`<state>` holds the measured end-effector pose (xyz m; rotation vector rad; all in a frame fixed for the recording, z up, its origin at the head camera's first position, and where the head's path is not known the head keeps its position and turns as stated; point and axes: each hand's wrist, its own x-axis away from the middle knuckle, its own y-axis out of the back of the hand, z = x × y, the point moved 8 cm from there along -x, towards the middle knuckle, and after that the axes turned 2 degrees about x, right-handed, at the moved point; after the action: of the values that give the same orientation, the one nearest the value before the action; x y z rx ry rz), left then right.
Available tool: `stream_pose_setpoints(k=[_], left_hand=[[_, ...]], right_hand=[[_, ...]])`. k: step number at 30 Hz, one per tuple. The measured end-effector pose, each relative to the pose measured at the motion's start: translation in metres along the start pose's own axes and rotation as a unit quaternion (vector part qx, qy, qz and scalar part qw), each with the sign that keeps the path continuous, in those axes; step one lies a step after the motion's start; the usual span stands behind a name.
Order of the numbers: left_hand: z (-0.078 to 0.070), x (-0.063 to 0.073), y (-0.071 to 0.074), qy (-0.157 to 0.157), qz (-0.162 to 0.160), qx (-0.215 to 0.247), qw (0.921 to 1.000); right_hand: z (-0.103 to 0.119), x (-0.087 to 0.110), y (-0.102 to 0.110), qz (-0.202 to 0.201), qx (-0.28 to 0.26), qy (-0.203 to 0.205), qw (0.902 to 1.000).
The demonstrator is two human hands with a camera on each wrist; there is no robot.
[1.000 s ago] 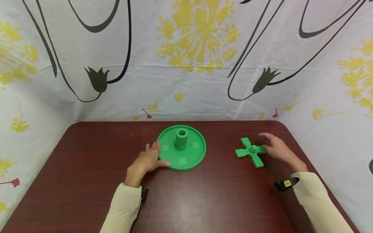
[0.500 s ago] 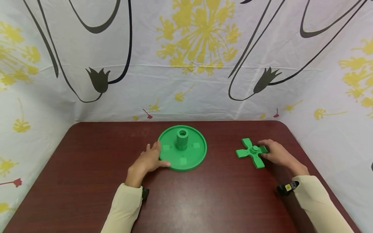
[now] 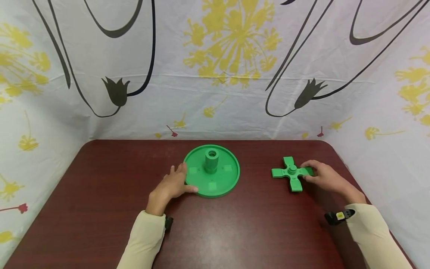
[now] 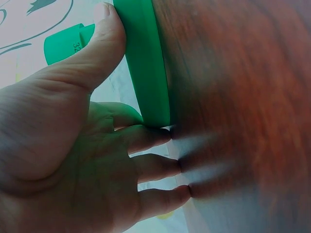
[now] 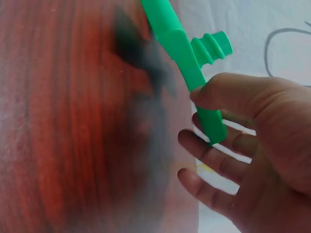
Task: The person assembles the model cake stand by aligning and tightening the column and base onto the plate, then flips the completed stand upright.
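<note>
Where the right hand [image 3: 325,178] pinches, the green cross [image 3: 292,170] is hidden

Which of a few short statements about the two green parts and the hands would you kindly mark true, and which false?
1. The person's right hand pinches one arm of a green, plastic-looking cross-shaped part. True.
2. The cross-shaped part has three arms. False: it has four.
3. The person's left hand touches a round, green, plastic-looking disc. True.
4. The cross-shaped part sits on the disc. False: they are apart.
5. A ridged green peg juts from the cross-shaped part. True.
</note>
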<state>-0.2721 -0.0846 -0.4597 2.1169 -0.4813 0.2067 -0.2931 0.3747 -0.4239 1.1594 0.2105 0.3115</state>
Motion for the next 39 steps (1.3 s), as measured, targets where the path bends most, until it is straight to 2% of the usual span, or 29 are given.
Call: stream_pose_setpoints(k=[10, 14, 19, 25, 31, 39], left_hand=[[-0.001, 0.000, 0.000, -0.004, -0.001, -0.003, 1.0000], [-0.002, 0.000, 0.000, -0.006, -0.001, -0.001, 1.0000], [-0.001, 0.000, 0.000, -0.006, 0.000, 0.001, 1.0000], [-0.001, 0.000, 0.000, -0.005, 0.000, 0.003, 1.0000], [0.000, 0.000, -0.001, -0.007, -0.002, 0.002, 1.0000], [0.000, 0.000, 0.000, -0.005, 0.001, 0.001, 1.0000]], right_hand=[[0.010, -0.002, 0.013, -0.059, -0.056, -0.003, 0.9967], [0.015, -0.004, 0.016, -0.060, -0.087, -0.008, 0.9944], [0.024, -0.008, 0.018, -0.063, -0.146, -0.014, 0.9871], [0.037, -0.016, 0.019, -0.083, -0.187, -0.003, 0.9788], [0.048, -0.023, 0.017, -0.082, -0.206, 0.005, 0.9751], [0.054, -0.030, 0.008, -0.070, -0.203, 0.001, 0.9766]])
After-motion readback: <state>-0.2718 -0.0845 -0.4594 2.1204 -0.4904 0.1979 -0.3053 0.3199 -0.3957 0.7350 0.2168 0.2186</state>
